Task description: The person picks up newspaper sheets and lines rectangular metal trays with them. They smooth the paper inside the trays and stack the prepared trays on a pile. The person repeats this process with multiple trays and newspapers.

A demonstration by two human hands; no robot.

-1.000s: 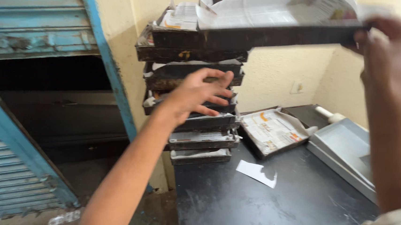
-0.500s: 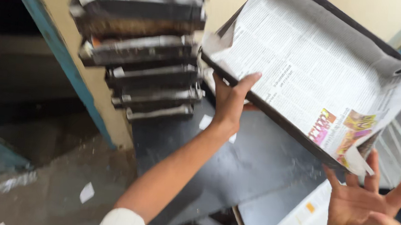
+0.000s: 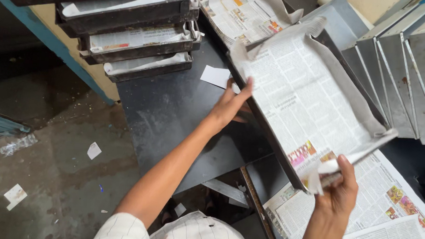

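I hold a dark metal tray (image 3: 271,138) lined with newspaper (image 3: 303,98) above a black table (image 3: 173,116). My left hand (image 3: 231,106) grips the tray's left long edge, fingers over the rim. At the tray's near right corner, my right hand (image 3: 337,185) pinches the rim together with the folded newspaper. The tray is tilted, its far end toward the wall.
A stack of newspaper-lined dark trays (image 3: 128,34) stands at the table's far left. Another lined tray (image 3: 245,9) lies behind. Several grey metal trays (image 3: 405,73) lean at the right. Newspaper sheets (image 3: 375,220) lie below. Paper scraps (image 3: 93,150) litter the concrete floor.
The tray has come down from the top of the stack to just above the table and levelled out. My right hand, open under it before, now grips its near corner.
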